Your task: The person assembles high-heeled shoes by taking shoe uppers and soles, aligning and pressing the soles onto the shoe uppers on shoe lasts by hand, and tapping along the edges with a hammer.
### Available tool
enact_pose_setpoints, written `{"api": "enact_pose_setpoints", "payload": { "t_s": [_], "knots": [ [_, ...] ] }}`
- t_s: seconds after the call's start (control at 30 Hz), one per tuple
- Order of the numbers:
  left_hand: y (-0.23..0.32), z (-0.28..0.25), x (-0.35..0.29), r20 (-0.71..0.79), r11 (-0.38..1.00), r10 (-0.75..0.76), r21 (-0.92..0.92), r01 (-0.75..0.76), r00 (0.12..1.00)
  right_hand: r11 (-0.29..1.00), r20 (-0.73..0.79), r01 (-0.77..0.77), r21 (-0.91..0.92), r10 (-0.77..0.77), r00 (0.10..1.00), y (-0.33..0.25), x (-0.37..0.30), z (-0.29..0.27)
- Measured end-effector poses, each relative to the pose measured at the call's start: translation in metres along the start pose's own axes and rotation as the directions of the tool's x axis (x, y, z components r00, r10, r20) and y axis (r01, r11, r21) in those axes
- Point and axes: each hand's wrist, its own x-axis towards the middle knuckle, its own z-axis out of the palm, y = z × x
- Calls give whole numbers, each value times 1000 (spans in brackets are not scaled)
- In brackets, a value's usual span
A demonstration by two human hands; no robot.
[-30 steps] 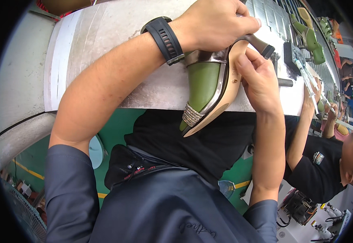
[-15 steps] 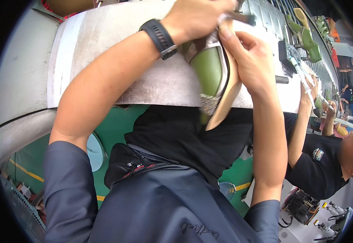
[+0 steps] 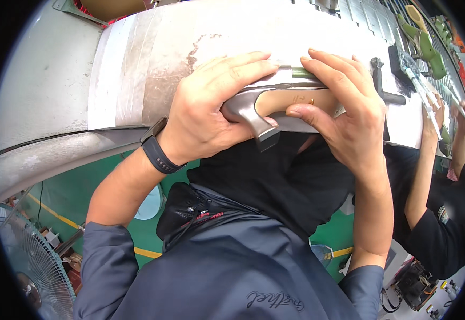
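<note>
A high-heeled shoe (image 3: pixel 248 104) in metallic grey lies on its side near the bench's front edge, its tan sole (image 3: pixel 296 98) facing me. A green shoe last (image 3: pixel 301 72) shows at its upper edge. My left hand (image 3: pixel 211 104) is closed around the heel end, fingers over the top and thumb below by the dark-tipped heel (image 3: pixel 267 138). My right hand (image 3: pixel 352 98) grips the front part, fingers over the upper and thumb against the sole. The toe is hidden behind that hand. Just right of it lies a dark hammer-like tool (image 3: pixel 377 80).
The pale worn bench (image 3: pixel 158 64) runs across in front of me. At right stand a black holder (image 3: pixel 398 58) with white brush-like tools and green shoe lasts (image 3: pixel 427 50) on a roller line. A co-worker's arm (image 3: pixel 422 165) reaches in there. A fan (image 3: pixel 35 261) stands lower left.
The shoe has turned from toe pointing down toward me to lying crosswise, heel at left. My left hand has come down and left onto the heel end; my right hand now spans the front.
</note>
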Motion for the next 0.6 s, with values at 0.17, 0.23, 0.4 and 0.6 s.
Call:
{"api": "enact_pose_setpoints", "payload": {
  "t_s": [0.17,0.23,0.4,0.6],
  "knots": [
    [5,-2,-4,43,996,7,86,-11,999,999,-16,48,-12,-48,999,-3,0,9],
    [5,0,-5,28,996,20,85,-23,999,999,-16,49,-5,-49,999,-3,0,8],
    [1,4,-6,-4,996,41,80,-41,999,999,-13,33,8,-33,999,-2,1,10],
    [1,7,-5,-42,992,109,68,-106,993,1000,15,-19,3,19,1000,-10,4,4]
  ]
}}
